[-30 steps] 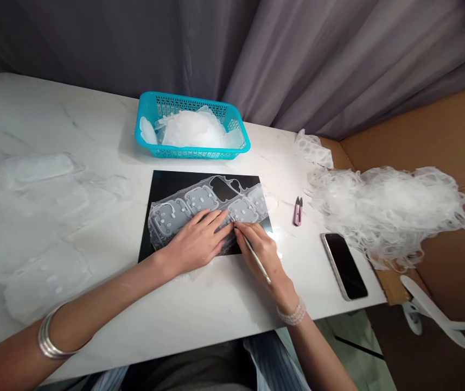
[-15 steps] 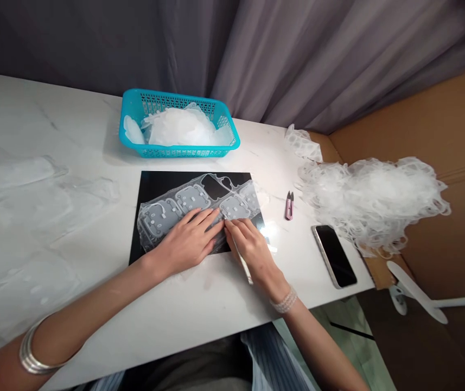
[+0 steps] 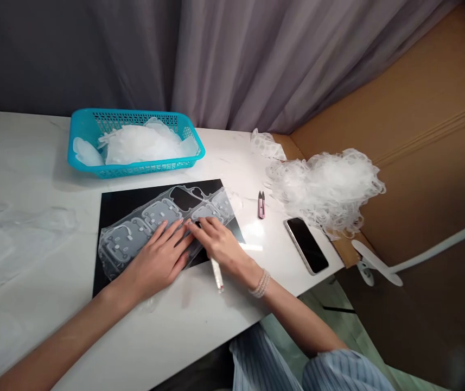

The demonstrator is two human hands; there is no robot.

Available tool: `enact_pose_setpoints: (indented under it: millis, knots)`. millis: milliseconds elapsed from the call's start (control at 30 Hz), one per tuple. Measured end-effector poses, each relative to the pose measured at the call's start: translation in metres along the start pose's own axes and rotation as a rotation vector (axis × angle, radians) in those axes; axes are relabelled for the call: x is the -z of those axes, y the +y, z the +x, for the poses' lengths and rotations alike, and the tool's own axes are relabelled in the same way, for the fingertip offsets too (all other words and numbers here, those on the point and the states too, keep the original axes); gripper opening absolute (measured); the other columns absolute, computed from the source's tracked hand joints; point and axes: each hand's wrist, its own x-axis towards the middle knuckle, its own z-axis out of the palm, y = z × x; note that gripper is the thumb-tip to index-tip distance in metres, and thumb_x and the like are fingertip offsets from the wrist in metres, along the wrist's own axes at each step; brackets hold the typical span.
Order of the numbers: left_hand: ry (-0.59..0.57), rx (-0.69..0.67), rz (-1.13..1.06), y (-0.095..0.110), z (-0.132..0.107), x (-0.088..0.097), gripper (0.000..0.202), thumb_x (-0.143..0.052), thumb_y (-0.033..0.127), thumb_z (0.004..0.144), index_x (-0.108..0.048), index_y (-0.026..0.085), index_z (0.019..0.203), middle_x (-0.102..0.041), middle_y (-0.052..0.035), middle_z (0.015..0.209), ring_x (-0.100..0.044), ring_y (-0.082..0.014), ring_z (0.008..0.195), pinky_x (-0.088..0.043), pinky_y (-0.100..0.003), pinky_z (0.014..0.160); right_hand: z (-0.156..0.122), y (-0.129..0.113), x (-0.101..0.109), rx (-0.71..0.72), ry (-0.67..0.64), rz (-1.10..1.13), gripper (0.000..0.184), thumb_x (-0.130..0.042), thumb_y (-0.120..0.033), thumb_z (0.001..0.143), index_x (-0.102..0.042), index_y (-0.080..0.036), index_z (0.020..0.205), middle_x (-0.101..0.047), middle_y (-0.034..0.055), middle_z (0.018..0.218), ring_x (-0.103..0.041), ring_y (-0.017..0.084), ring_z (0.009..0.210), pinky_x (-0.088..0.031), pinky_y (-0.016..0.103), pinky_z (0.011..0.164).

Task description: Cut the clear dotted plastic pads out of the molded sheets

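Observation:
A translucent moulded sheet with several rounded, patterned panels (image 3: 161, 212) lies slantwise on a black mat (image 3: 112, 203). My left hand (image 3: 157, 260) rests flat on the sheet's near edge, fingers stretched out. Beside it, my right hand (image 3: 222, 244) is closed, and a slim white stick-like tool (image 3: 217, 276) pokes out below its palm. The tool's front end is hidden under the hand, so its kind does not show. My right fingertips touch the sheet close to my left fingertips. One panel opening at the sheet's far side shows the black mat through it.
A blue plastic basket (image 3: 137, 169) holds white translucent pieces (image 3: 142, 144). Pink thread snips (image 3: 261, 205) and a phone (image 3: 306, 245) lie to the right, before a heap of white scraps (image 3: 325, 187). More translucent sheets (image 3: 24, 233) cover the table's left side.
The camera view has swung right, so everything appears further left. My right index finger has stretched forward over the sheet, and the tool has tipped lower in my palm. My left hand stays flat.

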Motion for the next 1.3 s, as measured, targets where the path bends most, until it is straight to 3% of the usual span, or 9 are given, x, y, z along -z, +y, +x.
enact_pose_setpoints:
  millis: [133, 267, 367, 500, 633, 800, 867, 1133, 1300]
  knots:
    - [-0.03, 0.012, 0.003, 0.001, -0.001, 0.006, 0.05, -0.038, 0.025, 0.1, -0.047, 0.018, 0.149, -0.042, -0.0102, 0.157, -0.04, -0.0305, 0.144, -0.031, -0.054, 0.118, -0.027, 0.049, 0.034, -0.356, 0.538, 0.376, 0.035, -0.043, -0.017, 0.1, -0.066, -0.024, 0.125, -0.072, 0.0066, 0.105, -0.069, 0.019, 0.093, -0.057, 0.037, 0.088]
    - [-0.039, 0.04, -0.043, 0.002, 0.0, 0.01, 0.05, -0.039, 0.023, 0.099, -0.048, 0.021, 0.148, -0.043, -0.0092, 0.156, -0.04, -0.0289, 0.144, -0.031, -0.054, 0.118, -0.082, 0.105, 0.08, -0.882, 1.163, 0.679, 0.022, -0.07, -0.027, 0.083, -0.075, -0.017, 0.102, -0.072, 0.0041, 0.089, -0.069, 0.016, 0.085, -0.056, 0.036, 0.09]
    - [-0.018, 0.059, -0.136, 0.001, 0.002, 0.011, 0.048, -0.041, 0.021, 0.097, -0.055, 0.02, 0.142, -0.048, -0.0109, 0.153, -0.044, -0.0302, 0.141, -0.032, -0.055, 0.117, -0.111, 0.115, 0.1, -0.919, 1.347, 0.709, 0.024, -0.075, -0.029, 0.077, -0.073, -0.018, 0.098, -0.068, 0.0001, 0.084, -0.069, 0.013, 0.083, -0.055, 0.031, 0.091]
    - [0.03, 0.186, -0.409, 0.007, 0.01, 0.024, 0.04, -0.044, 0.027, 0.097, -0.066, 0.019, 0.129, -0.061, -0.0106, 0.14, -0.049, -0.03, 0.136, -0.036, -0.052, 0.116, -0.099, 0.076, 0.093, -0.867, 1.223, 0.906, 0.036, -0.075, -0.031, 0.081, -0.068, -0.021, 0.114, -0.072, 0.0042, 0.096, -0.071, 0.017, 0.094, -0.055, 0.037, 0.094]
    - [0.031, 0.583, -1.036, 0.024, 0.019, 0.053, 0.038, -0.052, 0.045, 0.095, -0.073, 0.02, 0.115, -0.07, -0.0108, 0.125, -0.061, -0.0322, 0.123, -0.044, -0.049, 0.109, -0.057, 0.011, 0.07, -0.77, 0.939, 0.882, 0.031, -0.06, -0.034, 0.095, -0.065, -0.024, 0.123, -0.072, 0.0101, 0.117, -0.071, 0.023, 0.103, -0.057, 0.043, 0.092]
    - [-0.043, 0.804, -2.108, 0.035, 0.024, 0.082, 0.062, -0.039, 0.058, 0.097, -0.059, 0.011, 0.132, -0.066, -0.0187, 0.129, -0.064, -0.031, 0.118, -0.044, -0.048, 0.108, -0.03, -0.057, 0.055, -0.156, 0.328, 0.625, 0.046, -0.035, -0.05, 0.104, -0.064, -0.028, 0.132, -0.07, 0.0086, 0.125, -0.064, 0.026, 0.119, -0.054, 0.044, 0.098]
    - [-0.049, 0.832, -2.277, 0.032, 0.022, 0.085, 0.064, -0.037, 0.058, 0.097, -0.055, 0.008, 0.134, -0.066, -0.0205, 0.129, -0.065, -0.0306, 0.116, -0.043, -0.048, 0.109, -0.031, -0.067, 0.056, -0.039, 0.308, 0.67, 0.065, -0.018, -0.062, 0.102, -0.064, -0.028, 0.133, -0.07, 0.0083, 0.126, -0.062, 0.028, 0.122, -0.051, 0.048, 0.102]
    - [-0.071, 0.766, -2.433, 0.022, 0.012, 0.082, 0.072, -0.034, 0.06, 0.096, -0.047, 0.008, 0.144, -0.066, -0.0199, 0.129, -0.062, -0.0347, 0.123, -0.036, -0.053, 0.114, -0.038, -0.038, 0.068, -0.699, 0.787, 0.872, 0.073, -0.013, -0.066, 0.1, -0.07, -0.024, 0.081, -0.07, 0.0025, 0.064, -0.074, 0.026, 0.081, -0.046, 0.05, 0.1]
    - [-0.09, 0.727, -2.441, 0.024, 0.012, 0.086, 0.074, -0.03, 0.06, 0.097, -0.047, 0.006, 0.144, -0.064, -0.0211, 0.132, -0.059, -0.0351, 0.127, -0.034, -0.054, 0.115, -0.026, -0.03, 0.056, -0.803, 0.64, 1.025, 0.041, -0.055, -0.051, 0.096, -0.051, -0.022, 0.067, -0.068, 0.0016, 0.069, -0.073, 0.024, 0.079, -0.054, 0.044, 0.087]
